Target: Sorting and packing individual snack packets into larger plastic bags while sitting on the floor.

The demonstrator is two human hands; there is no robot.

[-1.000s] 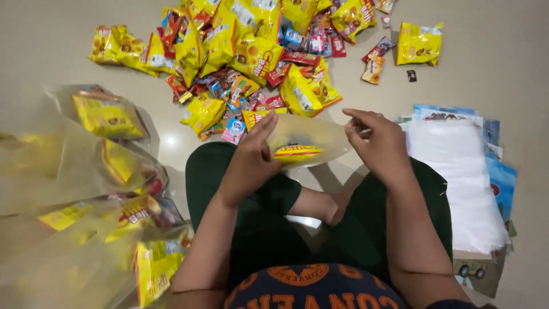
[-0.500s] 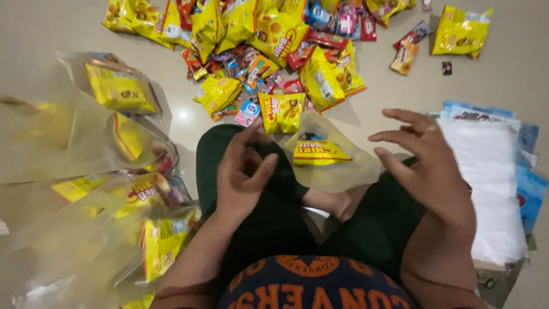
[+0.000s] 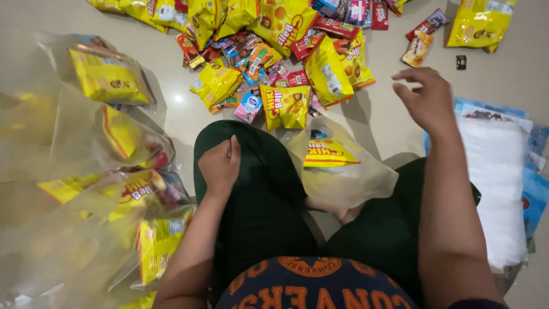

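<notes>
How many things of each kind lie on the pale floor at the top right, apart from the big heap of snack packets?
Large yellow plastic snack bag: 1
Small flat snack sachets, one dark red and one orange: 2
Small black square object: 1
Total: 4

You are sitting cross-legged on a bare, glossy beige tiled floor [image 3: 171, 114], which reads as a room in a home used for packing snacks, not a shop or a workshop. Beyond your knees, a loose heap of yellow snack packets [image 3: 274, 34] is spread straight on the floor. To the left of that heap lie filled clear plastic bags [image 3: 97, 160]; to its right, a stack of empty bags [image 3: 497, 171].
</notes>
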